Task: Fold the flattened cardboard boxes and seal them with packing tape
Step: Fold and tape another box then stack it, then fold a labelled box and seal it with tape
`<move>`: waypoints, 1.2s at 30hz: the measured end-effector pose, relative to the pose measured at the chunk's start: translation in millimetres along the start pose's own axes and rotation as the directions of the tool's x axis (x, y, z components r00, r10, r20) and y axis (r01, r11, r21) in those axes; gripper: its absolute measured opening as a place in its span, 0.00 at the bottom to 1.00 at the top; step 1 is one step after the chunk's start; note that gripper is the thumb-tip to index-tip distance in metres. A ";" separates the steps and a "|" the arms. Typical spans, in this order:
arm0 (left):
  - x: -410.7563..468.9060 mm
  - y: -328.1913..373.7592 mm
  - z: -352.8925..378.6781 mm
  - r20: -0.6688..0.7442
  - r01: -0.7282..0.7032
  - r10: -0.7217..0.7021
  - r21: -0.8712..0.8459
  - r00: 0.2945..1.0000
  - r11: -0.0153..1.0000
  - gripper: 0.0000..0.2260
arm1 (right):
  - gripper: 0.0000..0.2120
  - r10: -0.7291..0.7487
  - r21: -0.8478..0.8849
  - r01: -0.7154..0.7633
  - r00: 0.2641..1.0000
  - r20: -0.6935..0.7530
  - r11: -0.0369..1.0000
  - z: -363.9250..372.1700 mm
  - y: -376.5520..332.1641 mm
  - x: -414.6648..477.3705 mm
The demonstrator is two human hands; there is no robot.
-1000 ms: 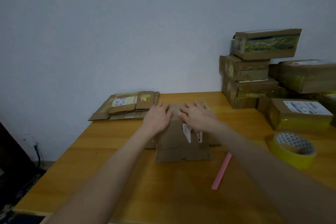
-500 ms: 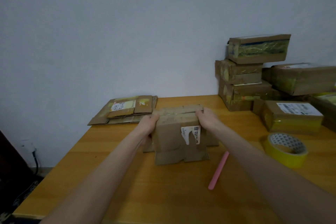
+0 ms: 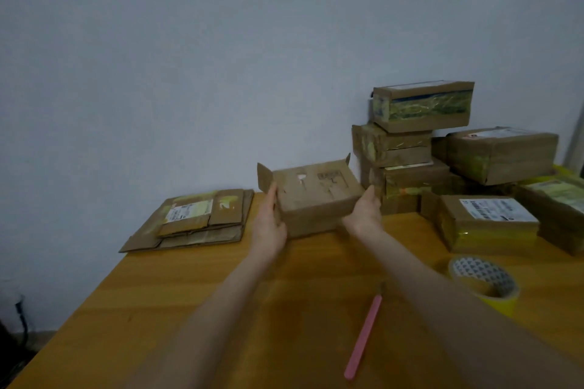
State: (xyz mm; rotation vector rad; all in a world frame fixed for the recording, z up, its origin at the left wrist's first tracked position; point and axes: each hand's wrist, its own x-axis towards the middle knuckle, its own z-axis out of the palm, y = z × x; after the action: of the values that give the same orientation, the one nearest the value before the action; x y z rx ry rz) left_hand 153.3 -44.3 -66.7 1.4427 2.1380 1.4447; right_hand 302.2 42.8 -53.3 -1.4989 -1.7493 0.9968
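Observation:
I hold a small brown cardboard box [image 3: 316, 196] up above the wooden table [image 3: 189, 309], tilted so one broad face with torn label marks shows. My left hand [image 3: 271, 226] grips its left side, thumb on the near edge. My right hand [image 3: 365, 215] holds its right lower corner, palm turned toward me, fingers hidden behind the box. Short flaps stick out at the box's left and far right ends. A roll of yellow packing tape [image 3: 483, 284] lies at the right. A pile of flattened boxes [image 3: 196, 218] lies at the back left.
Several taped boxes [image 3: 420, 104] are stacked against the wall at the back right, with more [image 3: 486, 218] beside them near the tape. A thin pink stick-like tool [image 3: 363, 338] lies on the table between my forearms. The table's left edge drops to the floor.
The box stood on the table under my hands; my hands shifted to its sides, and now it is lifted and turned so another face shows.

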 end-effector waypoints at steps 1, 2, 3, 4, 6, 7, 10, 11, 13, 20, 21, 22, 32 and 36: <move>-0.5 -6.3 8.1 0.042 0.010 -0.014 0.077 0.999 0.997 0.31 | 0.47 0.009 -0.032 -0.008 1.000 0.018 0.999 2.6 2.9 1.0; -1.8 -9.3 15.1 0.106 0.010 -0.027 0.165 0.994 0.986 0.26 | 0.47 -0.009 -0.089 0.010 1.000 0.012 0.996 4.6 5.7 2.2; -2.1 -11.3 21.1 0.159 -0.003 -0.037 0.241 0.987 0.971 0.19 | 0.44 -0.056 -0.193 0.055 0.998 -0.001 0.980 6.5 7.9 3.4; -2.5 -10.0 24.9 0.169 -0.015 -0.034 0.278 0.985 0.960 0.12 | 0.39 -0.122 -0.323 0.115 0.993 -0.001 0.939 9.0 10.1 4.7; 0.0 -9.7 28.4 0.104 -0.023 -0.007 0.282 0.995 0.959 0.06 | 0.26 -0.208 -0.519 0.213 0.976 0.068 0.828 16.7 14.0 6.7; 2.2 -11.1 29.3 0.062 -0.025 0.008 0.282 0.998 0.959 0.07 | 0.22 -0.213 -0.557 0.237 0.971 0.108 0.796 22.2 16.7 6.6; 14.0 -14.3 30.6 -0.027 -0.006 0.015 0.301 1.000 0.954 0.08 | 0.19 -0.307 -0.542 0.276 0.951 0.036 0.794 34.0 22.4 9.8; 19.7 -13.5 30.9 -0.048 0.022 -0.007 0.309 0.999 0.951 0.09 | 0.20 -0.365 -0.521 0.299 0.931 -0.024 0.799 33.6 20.4 13.3; 31.7 -14.1 34.8 -0.056 0.145 -0.135 0.272 0.989 0.951 0.15 | 0.26 -0.442 -0.514 0.353 0.895 -0.059 0.782 30.4 14.0 22.6; 53.7 -24.2 63.7 0.062 0.414 -0.410 -0.048 0.910 0.909 0.23 | 0.31 -0.362 -0.607 0.444 0.895 0.262 0.659 33.9 18.0 45.4; 51.8 -25.1 66.7 0.048 0.360 -0.359 -0.024 0.932 0.933 0.24 | 0.29 -0.397 -0.619 0.441 0.891 0.219 0.649 33.9 20.2 44.7; 49.6 -26.9 69.4 0.025 0.307 -0.307 -0.008 0.951 0.952 0.25 | 0.27 -0.445 -0.635 0.438 0.881 0.162 0.636 33.0 22.1 43.5; 115.1 -26.8 87.8 0.055 0.267 -0.262 -0.200 0.964 0.943 0.23 | 0.33 -0.372 -0.584 0.410 0.908 0.192 0.701 49.1 5.6 99.1; 138.1 -37.5 88.0 0.175 0.337 -0.299 -0.264 0.938 0.904 0.29 | 0.38 -0.356 -0.667 0.427 0.900 0.250 0.610 60.8 -2.0 116.1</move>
State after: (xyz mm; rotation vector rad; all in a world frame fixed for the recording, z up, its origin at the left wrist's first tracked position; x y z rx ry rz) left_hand 113.3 116.6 -94.3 0.9979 1.8774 1.4217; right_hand 231.2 148.2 -85.3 -1.3666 -2.5732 0.1251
